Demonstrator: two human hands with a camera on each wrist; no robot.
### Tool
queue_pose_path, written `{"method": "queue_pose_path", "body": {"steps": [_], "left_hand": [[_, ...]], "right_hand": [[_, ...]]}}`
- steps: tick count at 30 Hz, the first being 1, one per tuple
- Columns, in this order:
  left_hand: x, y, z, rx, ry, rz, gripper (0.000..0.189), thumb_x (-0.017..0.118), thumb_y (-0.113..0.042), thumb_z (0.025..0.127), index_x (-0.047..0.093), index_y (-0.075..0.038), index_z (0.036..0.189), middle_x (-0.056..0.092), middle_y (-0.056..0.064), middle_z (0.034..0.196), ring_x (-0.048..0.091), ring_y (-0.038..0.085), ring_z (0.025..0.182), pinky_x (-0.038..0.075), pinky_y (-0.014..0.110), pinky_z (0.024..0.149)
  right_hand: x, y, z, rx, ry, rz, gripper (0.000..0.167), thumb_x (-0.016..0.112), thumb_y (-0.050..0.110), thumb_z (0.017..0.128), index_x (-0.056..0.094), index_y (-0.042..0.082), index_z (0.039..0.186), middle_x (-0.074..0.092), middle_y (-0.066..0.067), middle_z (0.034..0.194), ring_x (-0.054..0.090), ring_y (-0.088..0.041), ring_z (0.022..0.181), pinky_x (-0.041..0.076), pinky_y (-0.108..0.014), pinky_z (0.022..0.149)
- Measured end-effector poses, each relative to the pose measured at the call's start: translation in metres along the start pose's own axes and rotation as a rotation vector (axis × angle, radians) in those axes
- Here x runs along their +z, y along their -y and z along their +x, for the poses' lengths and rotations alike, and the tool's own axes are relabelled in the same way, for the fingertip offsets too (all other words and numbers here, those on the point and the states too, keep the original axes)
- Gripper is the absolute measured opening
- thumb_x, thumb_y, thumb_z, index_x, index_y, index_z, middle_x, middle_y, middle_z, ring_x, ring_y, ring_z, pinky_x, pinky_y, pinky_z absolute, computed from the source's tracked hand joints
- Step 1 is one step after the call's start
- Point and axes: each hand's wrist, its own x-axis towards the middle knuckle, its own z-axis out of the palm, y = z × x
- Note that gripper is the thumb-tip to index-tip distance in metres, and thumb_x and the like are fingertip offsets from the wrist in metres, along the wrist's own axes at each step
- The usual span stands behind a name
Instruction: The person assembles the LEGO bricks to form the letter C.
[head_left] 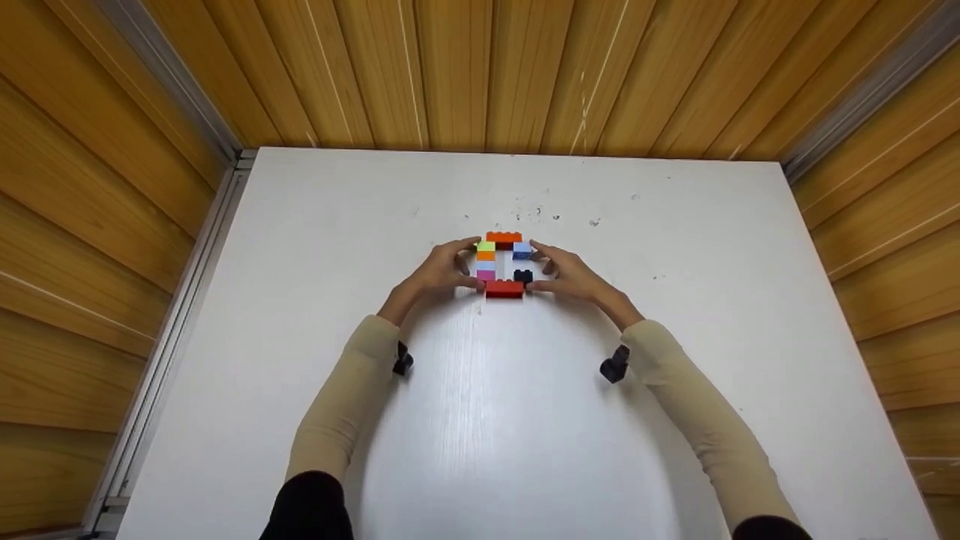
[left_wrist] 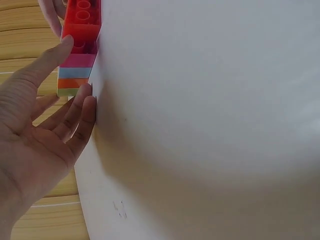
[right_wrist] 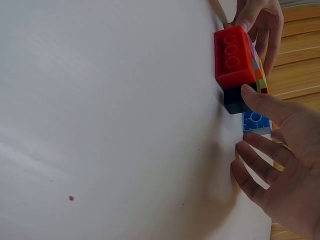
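Observation:
Toy building bricks form a ring in the middle of the head view. Its left side is a column of lime [head_left: 486,246], orange [head_left: 486,256], light blue [head_left: 486,265] and pink [head_left: 486,275] bricks. A red brick [head_left: 504,289] closes the near end, its hollow underside facing me; an orange-red brick [head_left: 504,238] spans the far end. On the right, a blue brick [head_left: 522,250] and a black brick [head_left: 523,277] have a gap between them. My left hand [head_left: 442,268] grips the left side, thumb near the red brick. My right hand [head_left: 570,275] holds the right side, thumb by the black brick.
The bricks are at a white table [head_left: 495,420] with dark specks beyond them. Wood-patterned panels [head_left: 450,75] stand behind and at both sides. A small black device hangs at each wrist, one at the left [head_left: 403,360] and one at the right [head_left: 615,364].

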Motion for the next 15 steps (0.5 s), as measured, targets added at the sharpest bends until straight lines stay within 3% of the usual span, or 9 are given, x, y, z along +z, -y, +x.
{"method": "queue_pose_path", "body": {"steps": [6, 9, 15], "left_hand": [[-0.003, 0.0, 0.007, -0.013, 0.009, 0.007, 0.086, 0.081, -0.012, 0.088, 0.035, -0.015, 0.16, 0.047, 0.011, 0.156, 0.056, 0.025, 0.102, 0.054, 0.031, 0.089], [-0.006, 0.0, 0.007, -0.007, 0.003, 0.004, 0.087, 0.08, -0.01, 0.088, 0.032, -0.011, 0.161, 0.047, 0.014, 0.156, 0.056, 0.023, 0.096, 0.051, 0.026, 0.083], [-0.008, -0.001, 0.007, -0.009, 0.004, 0.006, 0.087, 0.079, -0.009, 0.09, 0.029, -0.008, 0.161, 0.047, 0.015, 0.157, 0.057, 0.021, 0.094, 0.053, 0.027, 0.084]], "right_hand": [[-0.005, 0.0, 0.011, -0.004, 0.013, 0.034, 0.084, 0.073, 0.01, 0.094, 0.024, 0.001, 0.161, 0.051, -0.028, 0.148, 0.059, -0.043, 0.119, 0.048, -0.055, 0.104], [-0.007, 0.002, 0.014, -0.002, 0.016, 0.051, 0.083, 0.072, 0.011, 0.095, 0.023, 0.001, 0.161, 0.05, -0.029, 0.149, 0.059, -0.044, 0.121, 0.046, -0.056, 0.106], [-0.007, 0.002, 0.015, -0.002, 0.013, 0.053, 0.082, 0.071, 0.011, 0.096, 0.023, 0.001, 0.161, 0.049, -0.029, 0.15, 0.058, -0.044, 0.123, 0.045, -0.057, 0.107]]}}
